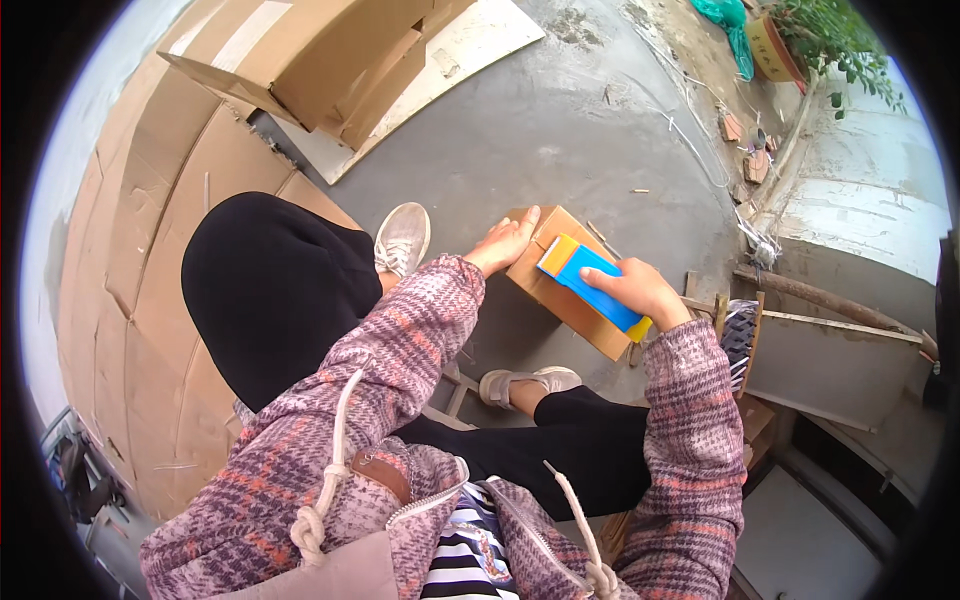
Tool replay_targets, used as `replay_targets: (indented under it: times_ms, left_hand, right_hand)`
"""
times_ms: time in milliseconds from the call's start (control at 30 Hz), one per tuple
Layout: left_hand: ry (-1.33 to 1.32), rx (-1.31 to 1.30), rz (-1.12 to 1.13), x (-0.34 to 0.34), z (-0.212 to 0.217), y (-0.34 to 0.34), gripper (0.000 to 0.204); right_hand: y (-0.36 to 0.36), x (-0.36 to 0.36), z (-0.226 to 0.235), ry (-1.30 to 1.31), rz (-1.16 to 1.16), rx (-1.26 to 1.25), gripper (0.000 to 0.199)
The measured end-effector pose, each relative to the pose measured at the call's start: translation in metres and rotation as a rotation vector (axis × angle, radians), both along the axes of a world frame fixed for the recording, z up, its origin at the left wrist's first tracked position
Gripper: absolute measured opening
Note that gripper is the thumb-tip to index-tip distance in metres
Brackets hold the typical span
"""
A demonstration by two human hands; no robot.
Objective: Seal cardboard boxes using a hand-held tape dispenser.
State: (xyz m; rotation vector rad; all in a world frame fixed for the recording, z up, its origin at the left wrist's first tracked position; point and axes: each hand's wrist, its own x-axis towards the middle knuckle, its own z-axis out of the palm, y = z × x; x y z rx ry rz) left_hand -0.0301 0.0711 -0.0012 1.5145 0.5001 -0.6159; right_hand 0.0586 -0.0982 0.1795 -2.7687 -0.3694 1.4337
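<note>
A small closed cardboard box [563, 309] stands in front of me between my feet, set at a slant. My left hand [506, 243] grips its left end, one finger stretched along the top edge. In my right hand [637, 289] is a flat blue-and-yellow pack [598, 299], held over the top of the box with the thumb across its blue face. Whether the pack touches the box all along I cannot tell. The fingers under the pack are hidden.
Large cardboard sheets [150, 250] cover the left side. An open cardboard carton [330, 70] sits on a pale board [460, 60] at the far left. A potted plant [775, 50], broken bricks [755, 165] and a wooden pole [830, 300] lie to the right.
</note>
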Motion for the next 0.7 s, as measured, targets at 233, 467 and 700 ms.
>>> replay_targets:
  times_ms: [233, 467, 700]
  left_hand:
    - [-0.301, 0.285, 0.167, -0.007, 0.008, -0.027, 0.080]
    - [-0.248, 0.334, 0.084, -0.006, 0.010, -0.020, 0.083]
    - [-0.163, 0.446, 0.027, -0.006, 0.016, -0.022, 0.080]
  right_hand:
    - [-0.005, 0.006, -0.002, 0.067, -0.050, 0.051, 0.081]
    - [-0.014, 0.011, 0.000, 0.189, -0.024, 0.107, 0.082]
    - [-0.097, -0.004, 0.022, 0.187, -0.185, 0.059, 0.077]
